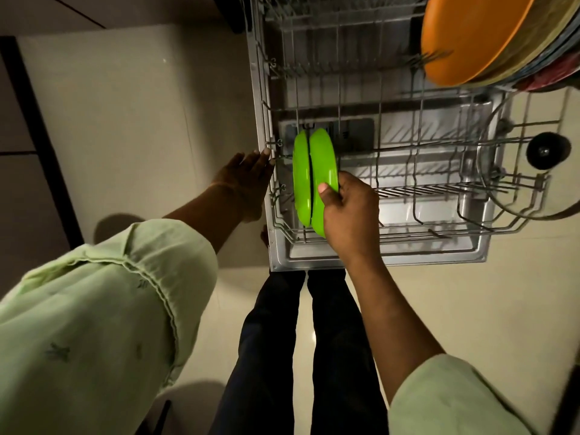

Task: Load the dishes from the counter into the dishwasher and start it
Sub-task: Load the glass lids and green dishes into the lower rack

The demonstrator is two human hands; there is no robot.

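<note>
The dishwasher's lower wire rack [433,227] is pulled out over the open door [376,260], seen from straight above. Two bright green plates stand on edge side by side at the rack's near left. The left green plate [300,180] stands free in the tines. My right hand [348,211] grips the near rim of the right green plate [324,164], thumb on its left face. My left hand [248,180] rests with straight fingers against the rack's left edge, holding nothing.
A stack of plates topped by an orange plate [470,39] stands at the rack's far right. A glass pot lid with a black knob [547,150] leans at the right. Most of the rack's middle holds nothing. Pale floor tiles [125,120] lie to the left; my legs stand below the door.
</note>
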